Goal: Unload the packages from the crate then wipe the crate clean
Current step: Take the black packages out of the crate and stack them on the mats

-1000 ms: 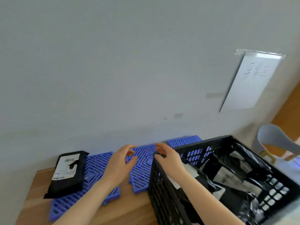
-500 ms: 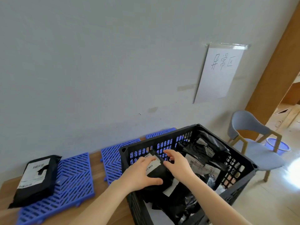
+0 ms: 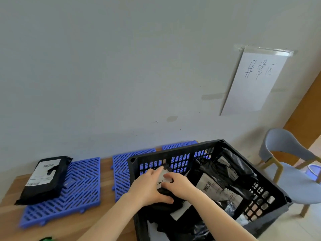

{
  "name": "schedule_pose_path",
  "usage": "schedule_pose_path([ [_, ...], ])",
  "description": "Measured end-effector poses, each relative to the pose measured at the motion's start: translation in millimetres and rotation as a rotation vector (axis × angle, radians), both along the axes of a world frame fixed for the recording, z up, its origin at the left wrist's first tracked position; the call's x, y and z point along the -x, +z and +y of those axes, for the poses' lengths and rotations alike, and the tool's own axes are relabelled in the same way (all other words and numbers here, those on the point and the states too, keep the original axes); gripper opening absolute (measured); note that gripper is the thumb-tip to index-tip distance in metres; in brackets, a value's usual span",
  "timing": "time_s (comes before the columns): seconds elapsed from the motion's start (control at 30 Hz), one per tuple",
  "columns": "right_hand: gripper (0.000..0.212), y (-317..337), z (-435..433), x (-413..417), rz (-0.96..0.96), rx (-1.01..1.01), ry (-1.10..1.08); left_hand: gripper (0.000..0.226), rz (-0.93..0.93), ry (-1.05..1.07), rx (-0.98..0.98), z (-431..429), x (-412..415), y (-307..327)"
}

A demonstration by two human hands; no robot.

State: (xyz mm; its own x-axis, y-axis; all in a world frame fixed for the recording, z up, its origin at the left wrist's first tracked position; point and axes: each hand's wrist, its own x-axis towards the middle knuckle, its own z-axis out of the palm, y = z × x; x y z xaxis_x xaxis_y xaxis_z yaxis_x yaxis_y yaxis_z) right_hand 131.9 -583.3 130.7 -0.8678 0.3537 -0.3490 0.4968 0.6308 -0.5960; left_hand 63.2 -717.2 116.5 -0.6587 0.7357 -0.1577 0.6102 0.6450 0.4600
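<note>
A black perforated crate (image 3: 175, 151) stands at the right end of a wooden table (image 3: 106, 216) and holds several black packages with white labels. Both hands are inside its near-left corner. My left hand (image 3: 149, 187) grips a small black package (image 3: 163, 173) from the left, thumb under it. My right hand (image 3: 177, 183) holds the same package from the right, fingers over its white barcode label. Another labelled package (image 3: 211, 184) lies in the middle of the crate. One black package (image 3: 44, 178) lies outside, on a blue grid mat (image 3: 81, 185) at the left.
A second blue grid mat (image 3: 121, 169) lies between the left mat and the crate, a third mat (image 3: 178, 145) behind the crate. The grey wall stands right behind the table, with a handwritten sheet (image 3: 253, 80) taped up. A grey chair (image 3: 291, 171) sits to the right.
Both hands moved from the crate's left rim down into the crate and closed round a small black package. The camera view swung right, then back a little to the left.
</note>
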Motion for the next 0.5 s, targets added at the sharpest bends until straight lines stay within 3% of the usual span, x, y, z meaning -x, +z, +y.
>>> schedule_pose_path([
  [0.1, 0.050, -4.5, 7.9, -4.0, 0.051, 0.010, 0.013, 0.119, 0.022, 0.085, -0.019, 1.5, -11.8, 0.1],
  [0.5, 0.059, -0.7, 34.2, -60.1, 0.378, 0.171, 0.086, 0.117, 0.141, 0.463, 0.005, 16.6, -95.6, 10.9],
])
